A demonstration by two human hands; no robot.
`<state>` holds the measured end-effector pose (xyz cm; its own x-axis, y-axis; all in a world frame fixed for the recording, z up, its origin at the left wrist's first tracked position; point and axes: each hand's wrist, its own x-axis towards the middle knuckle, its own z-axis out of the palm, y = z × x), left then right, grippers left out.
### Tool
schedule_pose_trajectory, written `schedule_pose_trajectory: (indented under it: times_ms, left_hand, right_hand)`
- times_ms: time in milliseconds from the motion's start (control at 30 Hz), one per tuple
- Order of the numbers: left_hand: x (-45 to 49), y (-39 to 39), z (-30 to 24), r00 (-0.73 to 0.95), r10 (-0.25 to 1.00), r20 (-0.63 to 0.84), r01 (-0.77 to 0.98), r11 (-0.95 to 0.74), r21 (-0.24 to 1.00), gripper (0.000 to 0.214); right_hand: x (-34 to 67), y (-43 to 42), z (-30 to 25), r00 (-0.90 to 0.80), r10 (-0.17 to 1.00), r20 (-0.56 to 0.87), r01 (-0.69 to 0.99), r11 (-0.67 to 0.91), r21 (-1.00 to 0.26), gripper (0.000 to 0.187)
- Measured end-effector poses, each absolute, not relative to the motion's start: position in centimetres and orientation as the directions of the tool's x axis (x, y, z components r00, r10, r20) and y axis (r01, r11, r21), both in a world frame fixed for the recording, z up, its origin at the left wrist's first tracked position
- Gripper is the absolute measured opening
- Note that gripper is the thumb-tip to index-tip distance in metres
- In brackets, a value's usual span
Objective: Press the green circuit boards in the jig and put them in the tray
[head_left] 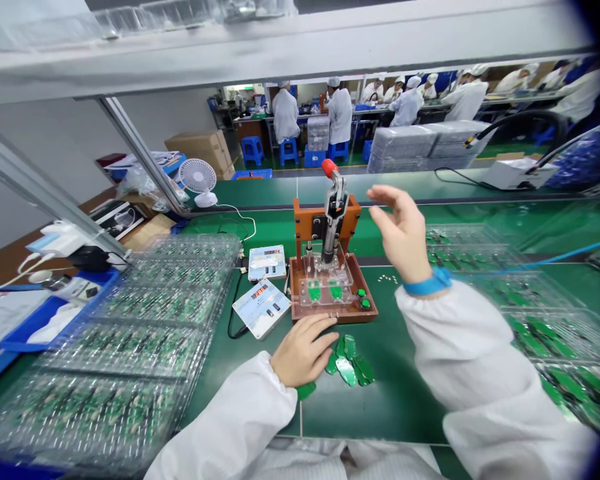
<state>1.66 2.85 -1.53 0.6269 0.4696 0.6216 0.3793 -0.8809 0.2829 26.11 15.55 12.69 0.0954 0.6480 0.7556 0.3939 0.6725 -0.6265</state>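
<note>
Straight ahead stands a test fixture (334,310) with a brown base, an orange frame and a toggle clamp (334,207) whose red knob points up. Two green circuit boards (335,291) lie in its clear plate. My left hand (305,350) rests palm down with stretched fingers at the fixture's front edge, partly over a loose board (307,391). Beside it lies a small heap of green boards (350,363). My right hand (400,230) is raised right of the clamp, thumb and fingers apart, touching nothing. A blue wrist strap (427,283) is on that wrist.
Stacked clear trays of boards (145,300) fill the left side; more trays (545,320) stand right. Two white display boxes (263,307) sit left of the fixture. Small pale parts (387,279) lie right of it. A blue cord (565,255) runs from the strap. A shelf (280,50) hangs overhead.
</note>
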Motion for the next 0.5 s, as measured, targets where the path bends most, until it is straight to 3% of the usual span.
schedule_pose_trajectory:
  times_ms: [100,200,267,300,367,500]
  left_hand:
    - [1.6,2.9,-1.7,0.622,0.479,0.620,0.384,-0.876,0.291,0.027]
    - [1.6,2.9,-1.9,0.616,0.485,0.621,0.392,-0.872,0.293,0.024]
    - [1.6,2.9,-2.0,0.610,0.485,0.627,0.394,-0.872,0.291,0.023]
    - [1.6,2.9,-2.1,0.608,0.483,0.630,0.393,-0.873,0.291,0.022]
    - [1.6,3.0,-2.2,0.606,0.482,0.633,0.389,-0.874,0.293,0.023]
    - [1.7,3.0,-2.2,0.598,0.485,0.638,0.389,-0.872,0.298,0.022]
  right_hand:
    - [24.4,19.1,17.2,0.027,0.656,0.755,0.379,0.692,-0.615,0.031]
    - [22.4,22.0,20.4,-0.101,0.872,0.478,0.276,0.486,-0.829,0.040]
    - [21.4,22.6,21.9,-0.191,0.929,0.317,0.148,0.346,-0.927,0.050]
    - [21.0,22.3,22.5,-0.207,0.925,0.319,0.082,0.342,-0.936,0.052]
    - [20.5,20.4,23.5,-0.171,0.867,0.468,-0.007,0.474,-0.881,0.048]
    - [20.3,13.3,23.2,-0.087,0.667,0.740,0.110,0.745,-0.658,0.034]
